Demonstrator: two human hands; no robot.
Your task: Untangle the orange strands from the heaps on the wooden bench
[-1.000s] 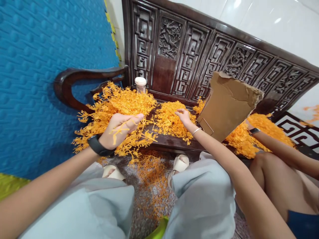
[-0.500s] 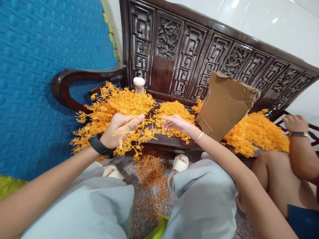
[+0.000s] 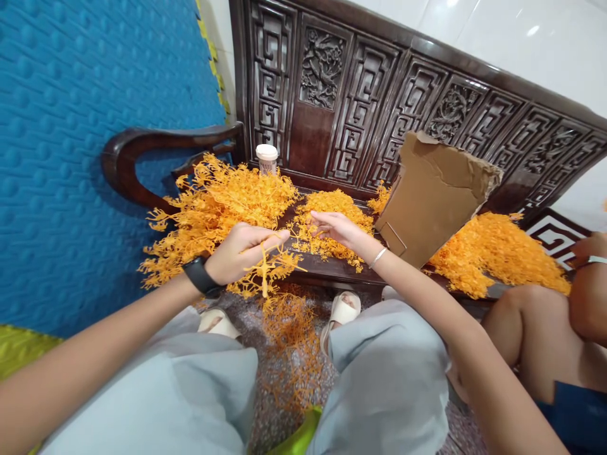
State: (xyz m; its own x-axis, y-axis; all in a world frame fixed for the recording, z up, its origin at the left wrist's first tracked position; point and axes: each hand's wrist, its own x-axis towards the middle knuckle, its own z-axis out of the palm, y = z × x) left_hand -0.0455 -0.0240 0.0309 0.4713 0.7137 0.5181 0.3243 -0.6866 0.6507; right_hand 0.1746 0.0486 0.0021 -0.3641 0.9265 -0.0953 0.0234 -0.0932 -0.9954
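My left hand (image 3: 241, 253), with a black watch on the wrist, pinches an orange branching plastic sprig (image 3: 265, 268) that hangs down from its fingers. My right hand (image 3: 336, 229), a thin bracelet at the wrist, reaches toward it with fingers apart and its tips at the edge of the middle heap of small orange pieces (image 3: 332, 218). A big pile of orange sprigs (image 3: 218, 202) lies on the dark wooden bench (image 3: 332, 272) behind my left hand.
A torn cardboard sheet (image 3: 434, 196) leans on the carved bench back. Another orange heap (image 3: 497, 259) lies right of it. A white-capped bottle (image 3: 267, 159) stands at the back. Orange scraps (image 3: 289, 341) litter the floor between my feet. Another person's knee and arm (image 3: 569, 303) are at right.
My left hand has drifted right and lowered with the sprig now dangling. My right hand left the middle heap and came toward the left hand. The other person's hand pulled back to the right.
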